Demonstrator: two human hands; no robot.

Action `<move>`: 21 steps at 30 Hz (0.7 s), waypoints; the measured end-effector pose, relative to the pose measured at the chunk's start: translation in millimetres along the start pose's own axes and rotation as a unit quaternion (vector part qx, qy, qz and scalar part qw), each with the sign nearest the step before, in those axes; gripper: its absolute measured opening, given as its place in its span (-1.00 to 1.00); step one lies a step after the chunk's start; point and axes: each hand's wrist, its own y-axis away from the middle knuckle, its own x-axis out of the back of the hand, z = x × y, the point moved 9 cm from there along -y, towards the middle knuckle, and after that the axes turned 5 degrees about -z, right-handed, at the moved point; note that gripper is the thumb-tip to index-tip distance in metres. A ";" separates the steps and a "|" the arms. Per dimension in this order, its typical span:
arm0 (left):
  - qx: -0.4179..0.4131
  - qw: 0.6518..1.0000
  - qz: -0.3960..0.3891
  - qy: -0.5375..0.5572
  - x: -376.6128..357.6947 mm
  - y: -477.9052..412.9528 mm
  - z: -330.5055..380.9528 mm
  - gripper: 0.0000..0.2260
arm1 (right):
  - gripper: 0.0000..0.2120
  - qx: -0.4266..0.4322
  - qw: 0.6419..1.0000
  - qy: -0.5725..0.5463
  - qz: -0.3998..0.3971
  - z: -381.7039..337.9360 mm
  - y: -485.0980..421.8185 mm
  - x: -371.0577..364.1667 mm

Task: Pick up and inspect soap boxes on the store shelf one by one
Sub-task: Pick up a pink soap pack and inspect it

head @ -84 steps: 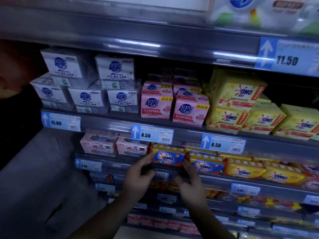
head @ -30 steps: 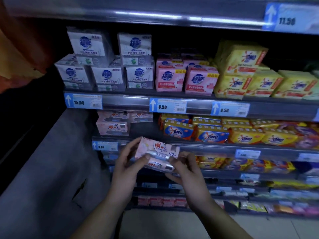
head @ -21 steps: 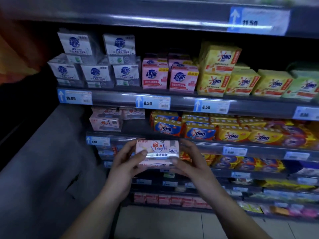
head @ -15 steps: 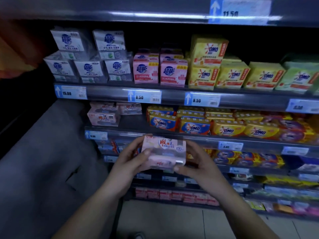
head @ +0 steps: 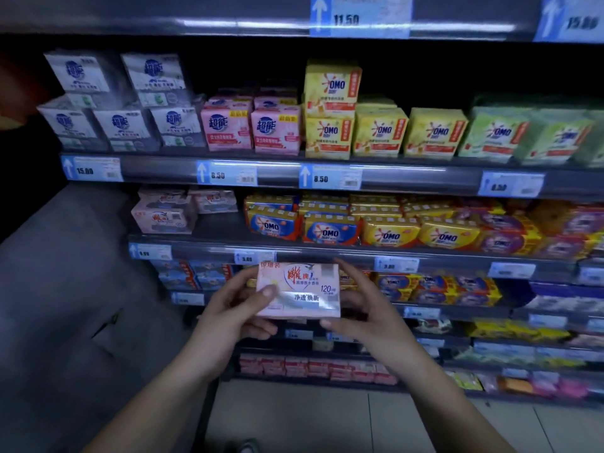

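Blue price tags [head: 330,178], pale tiled floor [head: 294,420]

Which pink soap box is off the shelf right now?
The pink soap box gripped between left hand and right hand; matching pink boxes sit on the shelf above-left.

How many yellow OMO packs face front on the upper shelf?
4. Lower pack and upper pack are stacked beside the pink boxes; third pack and fourth pack stand to their right. More may be hidden behind.

Forearms rise from seven and five o'clock, the left hand [head: 233,310] gripping the soap box [head: 299,289] at its nine o'clock end, the right hand [head: 371,310] at three o'clock, thumbs in front.
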 end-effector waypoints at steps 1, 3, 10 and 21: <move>0.003 1.000 -0.010 -0.005 -3.8 0.0 0.2 -0.52 | -0.28 0.005 1.000 -0.006 0.022 0.5 1.5 6.0; -0.004 0.998 -0.046 -0.048 -11.4 0.4 2.2 -0.46 | -0.41 0.007 0.999 -0.013 0.038 0.7 4.0 13.1; -0.012 0.995 -0.052 -0.084 -18.8 3.5 -0.1 -0.52 | -0.65 -0.018 0.996 -0.086 0.030 5.4 10.1 14.8; -0.022 0.994 -0.050 -0.098 -19.2 5.4 -1.4 -0.45 | -0.69 -0.052 0.985 -0.161 0.012 10.9 16.2 9.3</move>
